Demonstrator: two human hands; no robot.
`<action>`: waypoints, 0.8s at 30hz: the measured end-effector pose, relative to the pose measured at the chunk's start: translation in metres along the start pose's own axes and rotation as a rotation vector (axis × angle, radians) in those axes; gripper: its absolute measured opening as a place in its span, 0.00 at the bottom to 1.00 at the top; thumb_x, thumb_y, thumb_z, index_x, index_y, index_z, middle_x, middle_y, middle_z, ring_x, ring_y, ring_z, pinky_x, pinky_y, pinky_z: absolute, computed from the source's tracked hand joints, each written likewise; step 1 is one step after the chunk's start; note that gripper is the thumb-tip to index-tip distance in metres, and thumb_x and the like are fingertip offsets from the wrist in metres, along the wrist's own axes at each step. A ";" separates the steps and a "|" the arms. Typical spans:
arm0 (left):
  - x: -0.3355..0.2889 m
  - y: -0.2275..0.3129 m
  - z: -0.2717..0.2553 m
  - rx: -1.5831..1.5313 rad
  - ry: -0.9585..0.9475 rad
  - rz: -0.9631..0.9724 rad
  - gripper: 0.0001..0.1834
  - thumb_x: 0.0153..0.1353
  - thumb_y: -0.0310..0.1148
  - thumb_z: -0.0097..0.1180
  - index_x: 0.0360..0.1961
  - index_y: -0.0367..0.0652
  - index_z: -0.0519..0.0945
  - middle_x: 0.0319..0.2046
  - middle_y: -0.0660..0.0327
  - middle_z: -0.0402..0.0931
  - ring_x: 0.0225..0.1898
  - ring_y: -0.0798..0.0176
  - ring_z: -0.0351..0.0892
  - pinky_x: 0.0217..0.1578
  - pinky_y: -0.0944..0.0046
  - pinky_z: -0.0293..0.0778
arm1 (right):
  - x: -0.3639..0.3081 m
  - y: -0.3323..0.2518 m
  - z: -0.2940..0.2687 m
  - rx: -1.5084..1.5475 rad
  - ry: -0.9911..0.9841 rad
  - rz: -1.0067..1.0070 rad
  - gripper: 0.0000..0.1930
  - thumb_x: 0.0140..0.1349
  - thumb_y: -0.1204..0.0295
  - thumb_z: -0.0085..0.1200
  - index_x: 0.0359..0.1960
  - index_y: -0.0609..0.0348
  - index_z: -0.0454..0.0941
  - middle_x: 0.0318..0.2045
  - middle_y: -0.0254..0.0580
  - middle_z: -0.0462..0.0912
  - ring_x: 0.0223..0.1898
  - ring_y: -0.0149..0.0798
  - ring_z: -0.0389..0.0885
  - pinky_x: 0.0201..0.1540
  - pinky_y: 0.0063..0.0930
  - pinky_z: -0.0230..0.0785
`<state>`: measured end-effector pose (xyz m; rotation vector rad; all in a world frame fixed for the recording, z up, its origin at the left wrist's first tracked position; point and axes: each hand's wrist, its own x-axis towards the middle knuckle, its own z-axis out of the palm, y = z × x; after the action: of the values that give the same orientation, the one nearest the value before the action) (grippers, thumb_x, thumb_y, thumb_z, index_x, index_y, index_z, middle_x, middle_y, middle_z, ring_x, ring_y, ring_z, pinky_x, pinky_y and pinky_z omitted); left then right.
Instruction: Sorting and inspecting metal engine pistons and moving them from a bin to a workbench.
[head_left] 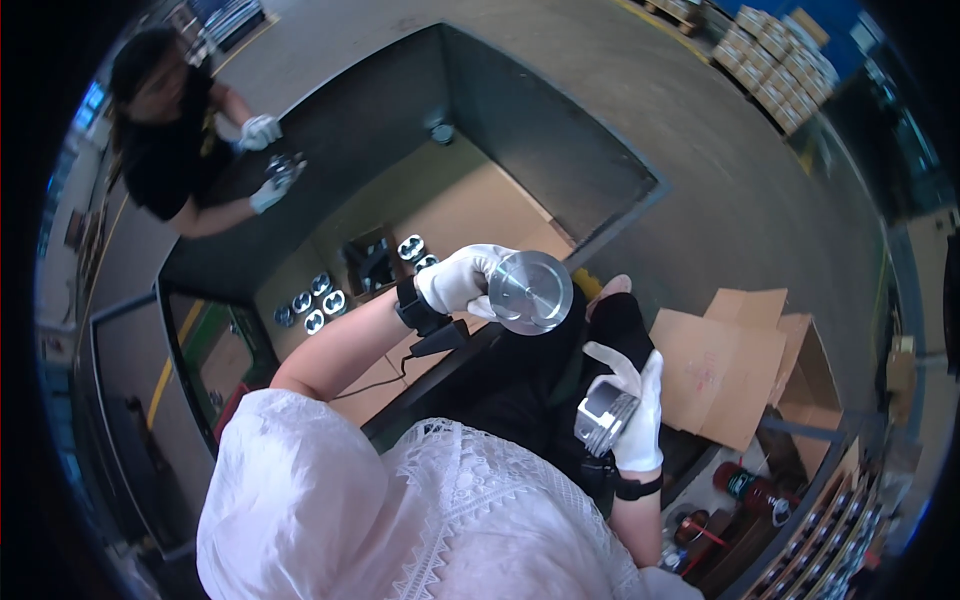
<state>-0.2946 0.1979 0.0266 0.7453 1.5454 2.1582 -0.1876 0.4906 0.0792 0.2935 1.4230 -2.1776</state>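
Observation:
My left hand, in a white glove, grips a piston by its edge, with the round, shiny crown turned up toward me. Lower and to the right, my right hand, gloved too, is closed around a second piston, lying tilted so its grooved side shows. The two pistons are apart. Below my left wrist a black handheld tool with a cable lies at the table's near side. Beyond my left forearm, several pistons stand on the cardboard-covered tabletop.
Dark panels wall the table's far sides. A small dark box sits among the pistons. Across at the left, a co-worker in white gloves holds a metal part. An open cardboard carton, a red bottle and racked parts are at my right.

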 end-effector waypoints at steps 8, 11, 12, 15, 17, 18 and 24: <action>0.051 -0.007 0.027 0.041 -0.346 -0.081 0.10 0.44 0.22 0.73 0.27 0.41 0.83 0.34 0.59 0.81 0.37 0.62 0.78 0.37 0.64 0.73 | -0.001 -0.023 0.009 -0.137 -0.125 -0.006 0.27 0.64 0.54 0.54 0.52 0.67 0.71 0.33 0.32 0.77 0.33 0.21 0.73 0.39 0.15 0.65; 0.062 -0.010 0.035 0.086 -0.389 -0.065 0.10 0.44 0.20 0.71 0.26 0.41 0.82 0.33 0.61 0.78 0.34 0.64 0.76 0.35 0.66 0.71 | -0.003 -0.021 0.014 -0.191 -0.010 -0.083 0.27 0.64 0.56 0.54 0.53 0.69 0.71 0.35 0.34 0.76 0.34 0.24 0.72 0.41 0.18 0.66; 0.064 -0.014 0.037 0.077 -0.400 -0.098 0.10 0.43 0.17 0.69 0.27 0.40 0.82 0.32 0.62 0.77 0.32 0.66 0.74 0.33 0.67 0.70 | -0.004 -0.020 0.013 -0.181 0.018 -0.081 0.26 0.63 0.58 0.53 0.53 0.70 0.72 0.37 0.35 0.77 0.36 0.25 0.72 0.43 0.20 0.66; 0.075 -0.007 0.051 -0.370 -0.361 -0.559 0.10 0.51 0.16 0.62 0.34 0.39 0.82 0.32 0.60 0.76 0.27 0.68 0.73 0.28 0.70 0.69 | -0.009 -0.020 0.007 -0.135 0.102 -0.120 0.26 0.64 0.58 0.53 0.53 0.69 0.72 0.39 0.35 0.78 0.38 0.25 0.73 0.44 0.20 0.66; 0.085 -0.003 0.063 -0.560 -0.341 -0.661 0.12 0.62 0.23 0.54 0.47 0.39 0.78 0.37 0.57 0.76 0.26 0.67 0.75 0.27 0.70 0.71 | -0.007 -0.014 -0.006 -0.114 0.132 -0.134 0.24 0.64 0.59 0.53 0.53 0.68 0.74 0.40 0.35 0.78 0.39 0.24 0.73 0.45 0.20 0.66; 0.073 0.004 0.070 -0.200 -0.371 -0.206 0.18 0.70 0.36 0.47 0.56 0.38 0.71 0.45 0.55 0.76 0.36 0.66 0.80 0.37 0.67 0.77 | -0.008 -0.013 -0.004 -0.130 0.203 -0.140 0.23 0.65 0.60 0.53 0.52 0.68 0.75 0.40 0.34 0.79 0.39 0.24 0.73 0.46 0.19 0.66; 0.068 0.027 0.110 -0.232 0.015 -0.749 0.26 0.67 0.44 0.56 0.57 0.34 0.71 0.51 0.57 0.76 0.53 0.65 0.77 0.57 0.63 0.73 | -0.004 -0.008 -0.014 -0.218 0.330 -0.209 0.18 0.67 0.62 0.52 0.49 0.65 0.77 0.40 0.33 0.80 0.40 0.24 0.73 0.45 0.18 0.66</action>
<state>-0.2804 0.3110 0.0939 0.0420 1.2662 1.7168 -0.1894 0.5067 0.0816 0.4590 1.9347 -2.1809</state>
